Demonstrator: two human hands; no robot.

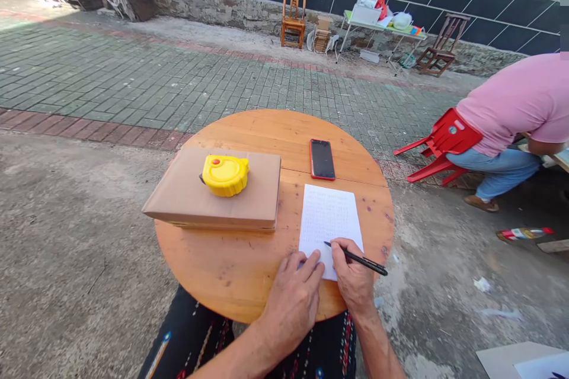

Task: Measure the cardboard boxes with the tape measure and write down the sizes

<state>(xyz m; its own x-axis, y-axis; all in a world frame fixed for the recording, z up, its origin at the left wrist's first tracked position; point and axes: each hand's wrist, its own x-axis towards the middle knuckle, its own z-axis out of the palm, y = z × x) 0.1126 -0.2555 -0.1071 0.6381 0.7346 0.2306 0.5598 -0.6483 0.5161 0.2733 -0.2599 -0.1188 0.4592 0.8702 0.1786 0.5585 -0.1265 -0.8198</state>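
My right hand (355,278) grips a black pen (364,260), its tip at the lower part of a white sheet of paper (331,213). Rows of small, faint writing cover the upper part of the sheet; I cannot read them. My left hand (297,287) lies with its fingers spread over the sheet's lower left edge and the tabletop. A yellow tape measure (226,175) with a red button rests on a closed brown cardboard box (262,189) at the left. Beyond the paper lies a phone (322,159) with a dark screen and red edge.
The round wooden table (240,263) stands before my knees. At the right, a person in a pink shirt (515,95) sits on a red plastic chair (453,133). A bottle (524,234) lies on the ground there. Wooden chairs (293,18) and a cluttered folding table (351,21) line the wall.
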